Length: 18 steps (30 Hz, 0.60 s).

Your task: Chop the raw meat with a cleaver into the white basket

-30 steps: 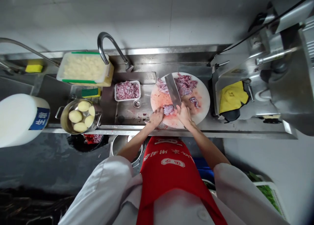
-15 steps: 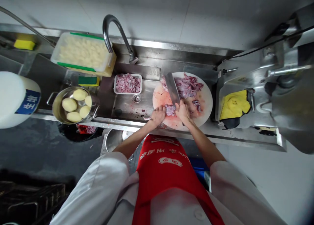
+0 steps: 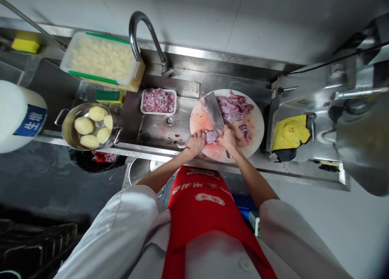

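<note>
One left hand [image 3: 196,143] steadies the pale pink meat [image 3: 210,137], how closed its fingers are being unclear; the right hand [image 3: 227,139] closes around a broad steel cleaver [image 3: 214,112].

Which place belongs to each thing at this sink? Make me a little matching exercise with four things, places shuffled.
Things
1. Cleaver
2. Peeled potatoes
3. Green-and-yellow sponge
4. White basket

Places
A. Beside the drain
B. Between the steel pot and the lidded container
C. In the person's right hand
D. Inside the steel pot

Right pairs: 1-C, 2-D, 3-B, 4-A
</note>
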### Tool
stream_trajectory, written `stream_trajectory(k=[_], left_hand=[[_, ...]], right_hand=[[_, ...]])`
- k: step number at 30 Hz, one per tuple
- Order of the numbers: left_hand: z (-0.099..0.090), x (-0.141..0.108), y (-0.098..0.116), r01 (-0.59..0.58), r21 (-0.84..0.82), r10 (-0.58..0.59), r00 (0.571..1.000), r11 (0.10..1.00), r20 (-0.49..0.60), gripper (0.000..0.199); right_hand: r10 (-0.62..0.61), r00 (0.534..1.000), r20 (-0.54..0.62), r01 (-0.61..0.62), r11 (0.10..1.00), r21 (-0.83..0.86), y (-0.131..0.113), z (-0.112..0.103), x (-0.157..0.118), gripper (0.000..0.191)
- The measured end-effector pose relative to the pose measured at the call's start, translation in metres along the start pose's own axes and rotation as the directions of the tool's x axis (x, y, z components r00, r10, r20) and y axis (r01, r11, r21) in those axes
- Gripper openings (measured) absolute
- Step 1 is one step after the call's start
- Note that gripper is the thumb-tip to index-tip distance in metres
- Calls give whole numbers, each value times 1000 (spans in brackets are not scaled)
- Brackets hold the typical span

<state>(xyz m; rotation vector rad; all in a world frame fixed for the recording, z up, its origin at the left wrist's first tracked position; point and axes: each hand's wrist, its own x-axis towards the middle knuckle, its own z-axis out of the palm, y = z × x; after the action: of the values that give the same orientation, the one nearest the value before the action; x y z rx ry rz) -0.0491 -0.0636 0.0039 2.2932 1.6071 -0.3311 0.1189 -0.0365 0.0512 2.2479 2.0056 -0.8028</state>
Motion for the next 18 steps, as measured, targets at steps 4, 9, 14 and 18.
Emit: stream_trajectory(k=[4,9,14,18], left_hand=[[4,0,1,23,-25,-23,1000,999,-12,37],[5,0,1,18,-20,-19,999,1000,-36,36],[2,-2,-1,-7,-17,6,1000,1000,-25,37],[-5,-6,2,-31,-32,31,999,999,17,41]], right_hand=[[-7,989,-150,8,1000,7,1,-4,-9,42],[10,999,43,-10,1000,-6,-1,22,-19,36],[-39,998,42,40,998,-41,2,26,-9,32],[-26,999,35,29,997,-74,-3,25,-9,36]])
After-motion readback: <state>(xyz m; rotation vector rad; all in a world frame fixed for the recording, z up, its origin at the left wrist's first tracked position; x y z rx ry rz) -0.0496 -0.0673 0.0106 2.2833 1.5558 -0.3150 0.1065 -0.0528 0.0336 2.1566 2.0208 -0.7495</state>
